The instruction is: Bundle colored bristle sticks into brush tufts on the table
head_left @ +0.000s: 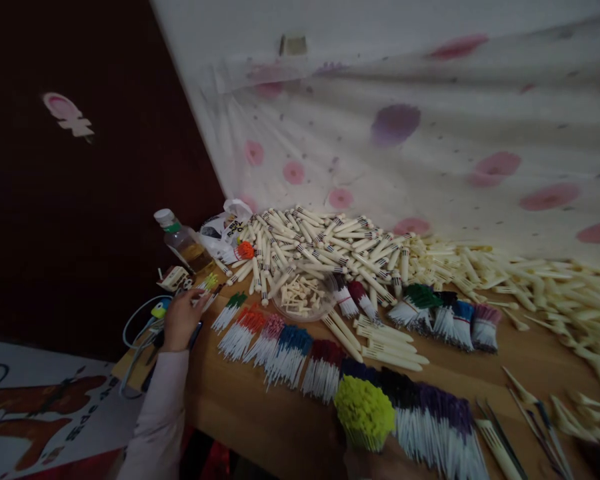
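Carefully, our left hand point(180, 320) lies loosely open at the left edge of the wooden surface point(260, 413), gripping nothing we can see, fingertips beside the small yellow-tipped white sticks point(207, 283); we'd pinch them low, gently.

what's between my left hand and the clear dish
Head view: a green-tipped stick bundle lies between the left hand and the clear dish.
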`<state>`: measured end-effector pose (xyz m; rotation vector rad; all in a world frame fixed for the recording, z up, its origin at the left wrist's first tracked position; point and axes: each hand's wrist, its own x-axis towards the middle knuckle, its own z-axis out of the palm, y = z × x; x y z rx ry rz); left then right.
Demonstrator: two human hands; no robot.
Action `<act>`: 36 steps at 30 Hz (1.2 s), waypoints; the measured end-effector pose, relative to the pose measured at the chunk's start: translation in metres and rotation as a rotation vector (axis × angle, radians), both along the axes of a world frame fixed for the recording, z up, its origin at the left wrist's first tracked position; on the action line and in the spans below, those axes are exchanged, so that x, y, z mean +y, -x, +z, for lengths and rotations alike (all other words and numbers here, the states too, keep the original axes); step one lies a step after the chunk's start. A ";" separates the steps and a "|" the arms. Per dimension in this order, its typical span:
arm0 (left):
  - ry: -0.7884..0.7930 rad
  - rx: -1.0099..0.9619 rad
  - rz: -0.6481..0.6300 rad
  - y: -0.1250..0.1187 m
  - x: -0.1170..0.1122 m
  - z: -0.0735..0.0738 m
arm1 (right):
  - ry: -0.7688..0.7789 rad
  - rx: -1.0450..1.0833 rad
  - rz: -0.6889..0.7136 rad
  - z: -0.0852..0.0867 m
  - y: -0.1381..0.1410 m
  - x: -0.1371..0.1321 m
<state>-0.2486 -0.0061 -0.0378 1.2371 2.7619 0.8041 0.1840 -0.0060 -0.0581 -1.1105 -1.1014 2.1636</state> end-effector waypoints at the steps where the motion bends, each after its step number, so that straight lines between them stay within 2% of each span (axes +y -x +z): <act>1: -0.045 0.004 0.006 -0.015 -0.007 0.005 | 0.011 0.017 0.003 0.000 0.004 -0.001; 4: -0.161 -0.048 -0.043 -0.080 -0.028 0.013 | 0.059 0.124 0.017 0.000 0.018 -0.006; 7: -0.241 -0.534 -0.261 -0.158 -0.044 0.011 | 0.137 0.229 -0.017 -0.005 0.029 -0.010; 9: -0.230 -0.801 -0.321 -0.203 -0.051 0.006 | 0.138 0.225 -0.040 -0.007 0.032 -0.013; 11: -0.225 -1.000 -0.346 -0.236 -0.057 0.000 | 0.084 0.202 -0.041 -0.006 0.032 -0.015; 13: -0.185 -1.098 -0.347 -0.257 -0.061 -0.003 | -0.017 0.173 -0.005 -0.001 0.032 -0.015; 16: -0.135 -1.085 -0.322 -0.272 -0.065 0.001 | -0.212 0.085 0.044 0.007 0.033 -0.014; 19: -0.160 -1.064 -0.324 -0.276 -0.066 0.007 | -0.290 0.013 0.047 0.009 0.029 -0.014; 24: -0.223 -1.165 -0.376 -0.270 -0.067 0.011 | -0.314 -0.119 0.008 0.004 0.013 -0.019; 29: -0.269 -1.308 -0.409 -0.267 -0.069 0.011 | -0.303 -0.089 -0.008 0.002 0.013 -0.028; 32: -0.323 -1.389 -0.357 -0.271 -0.068 0.009 | -0.235 -0.039 -0.110 0.000 0.019 -0.033; 36: -0.402 -1.341 -0.258 -0.272 -0.064 0.002 | -0.150 -0.007 -0.235 0.000 0.025 -0.033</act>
